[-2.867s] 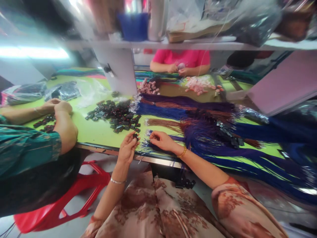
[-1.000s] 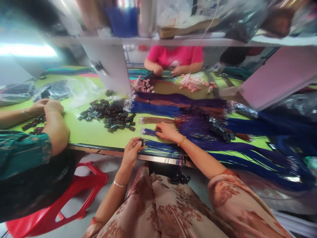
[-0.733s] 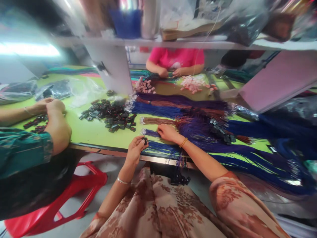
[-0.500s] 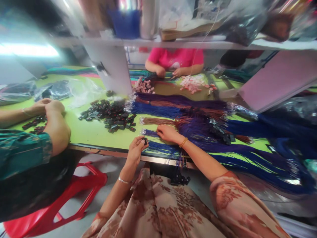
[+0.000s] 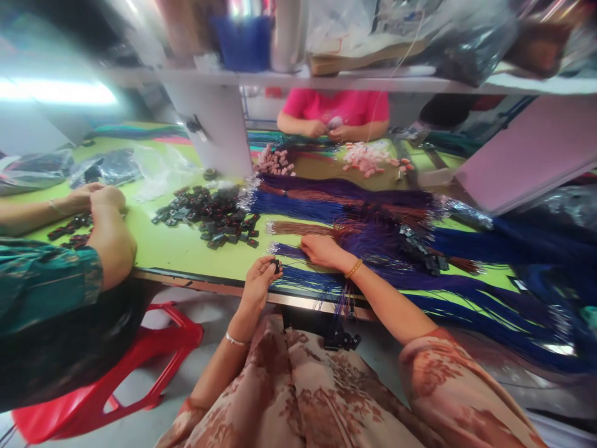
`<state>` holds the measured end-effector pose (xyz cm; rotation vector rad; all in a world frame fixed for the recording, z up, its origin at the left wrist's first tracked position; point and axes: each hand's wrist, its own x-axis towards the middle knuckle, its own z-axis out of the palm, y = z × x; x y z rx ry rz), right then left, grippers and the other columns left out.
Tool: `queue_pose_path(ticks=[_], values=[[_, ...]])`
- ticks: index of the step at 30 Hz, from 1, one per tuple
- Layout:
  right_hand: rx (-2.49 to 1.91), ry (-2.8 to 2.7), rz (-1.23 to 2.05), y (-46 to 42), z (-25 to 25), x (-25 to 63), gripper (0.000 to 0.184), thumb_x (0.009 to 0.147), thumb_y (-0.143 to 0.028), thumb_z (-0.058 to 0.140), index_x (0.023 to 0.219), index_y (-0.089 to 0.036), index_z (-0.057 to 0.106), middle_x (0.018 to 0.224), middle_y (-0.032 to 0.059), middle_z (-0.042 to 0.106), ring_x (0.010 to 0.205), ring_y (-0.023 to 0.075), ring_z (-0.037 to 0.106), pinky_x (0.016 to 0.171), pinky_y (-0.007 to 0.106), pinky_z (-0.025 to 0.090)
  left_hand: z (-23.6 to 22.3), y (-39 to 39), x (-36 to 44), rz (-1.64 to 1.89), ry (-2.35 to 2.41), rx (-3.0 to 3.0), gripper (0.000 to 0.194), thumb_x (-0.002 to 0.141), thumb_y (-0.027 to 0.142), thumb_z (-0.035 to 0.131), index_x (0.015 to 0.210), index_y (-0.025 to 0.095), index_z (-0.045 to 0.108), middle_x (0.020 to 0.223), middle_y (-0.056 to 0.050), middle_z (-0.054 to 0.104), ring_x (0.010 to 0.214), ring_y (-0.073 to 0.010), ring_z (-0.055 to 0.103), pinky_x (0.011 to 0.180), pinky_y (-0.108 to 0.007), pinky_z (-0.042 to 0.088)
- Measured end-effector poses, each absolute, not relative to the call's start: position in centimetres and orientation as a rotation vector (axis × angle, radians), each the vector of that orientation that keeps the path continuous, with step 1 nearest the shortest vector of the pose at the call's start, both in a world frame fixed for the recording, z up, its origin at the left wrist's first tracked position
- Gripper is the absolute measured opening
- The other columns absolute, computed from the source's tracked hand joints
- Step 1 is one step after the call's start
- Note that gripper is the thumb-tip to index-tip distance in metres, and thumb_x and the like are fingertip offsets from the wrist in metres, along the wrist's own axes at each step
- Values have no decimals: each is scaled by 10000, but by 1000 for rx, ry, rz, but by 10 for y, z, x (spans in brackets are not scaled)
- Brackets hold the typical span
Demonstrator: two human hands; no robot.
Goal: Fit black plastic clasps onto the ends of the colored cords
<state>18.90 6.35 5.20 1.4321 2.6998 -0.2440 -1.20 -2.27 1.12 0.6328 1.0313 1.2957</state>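
Between the fingers of my left hand is a small black connector housing, just over the table's front edge. My right hand rests on a bundle of blue wires, its fingers bent and pressed together; whether a wire is pinched in them is hidden. Brown wires with bright metal ends lie just behind that hand. More blue wires run along the front edge. Left of my hands lies a heap of black connector housings. Wires with black housings on their ends hang over the edge before me.
On the left, a co-worker's hands are near more black pieces. A person in pink sits across the table, with pink pieces in front. A shelf crosses above. A red stool stands low on the left.
The whole view has shifted slightly. My hands keep nearly the same places, with the black housing still in the left. The person across has brought their hands closer together.
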Motion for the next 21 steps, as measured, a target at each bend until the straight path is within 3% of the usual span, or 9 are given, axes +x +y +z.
queue_pose_path(ticks=[5,14,21], values=[[1472,2698,-208,63,55,193,216,937,-245,410,1013,-126,572,969,147,671,826,211,619,680,267,348,10,-23,-12,1288,1037,636,421,622,328,804,957,159,614,858,-39,694,758,-124,660,753,-270,542],[1503,2971,-823,70,55,148,132,812,-173,499,752,-138,612,734,26,635,609,105,470,582,222,287,9,-24,-11,1293,1055,667,384,653,323,780,962,168,612,857,-33,678,772,-129,653,770,-288,536],[1501,3093,-1173,67,62,141,97,763,-167,507,723,-132,588,671,-16,571,601,84,448,589,198,314,7,-24,-12,1295,1042,654,436,631,330,793,984,163,601,867,-40,679,776,-133,654,796,-307,535]])
